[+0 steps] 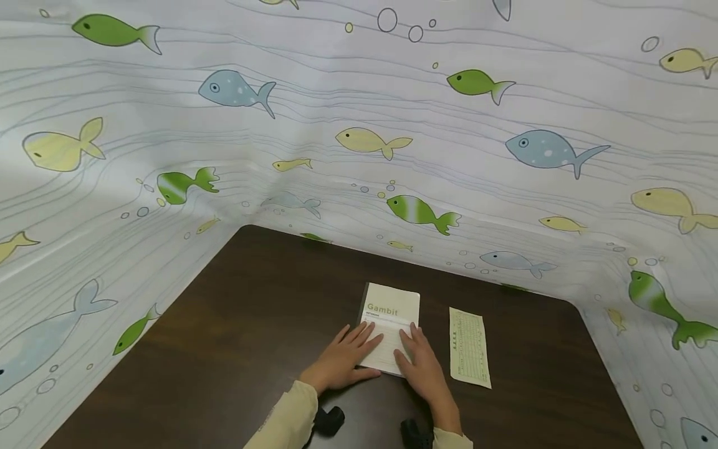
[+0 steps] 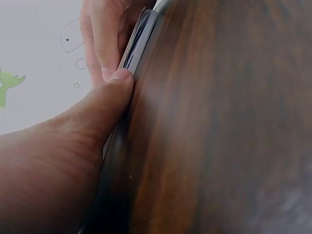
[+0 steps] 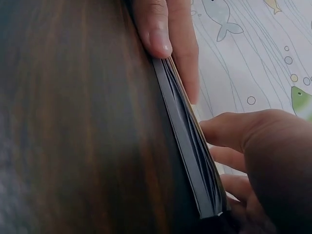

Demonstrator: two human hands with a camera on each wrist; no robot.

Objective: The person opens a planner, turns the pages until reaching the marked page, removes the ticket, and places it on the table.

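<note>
A cream notebook (image 1: 391,307) marked "Gambit" lies on the dark wooden table, a dark strip along its left edge. On the lower left of its cover rests my left hand (image 1: 343,360), fingers spread, thumb along the near edge. My right hand (image 1: 421,368) lies on the lower right of the cover with its fingers pointing forward. In the left wrist view, the left thumb (image 2: 105,100) touches the notebook's edge. The right wrist view shows the page edges of the notebook (image 3: 187,141) side-on, with the right hand (image 3: 263,146) beside them.
To the right of the notebook, a pale yellow-green printed sheet (image 1: 470,348) lies on the table (image 1: 269,299). White fabric walls (image 1: 314,112) with fish drawings surround the table at the back and both sides. Black devices (image 1: 330,421) sit at the wrists.
</note>
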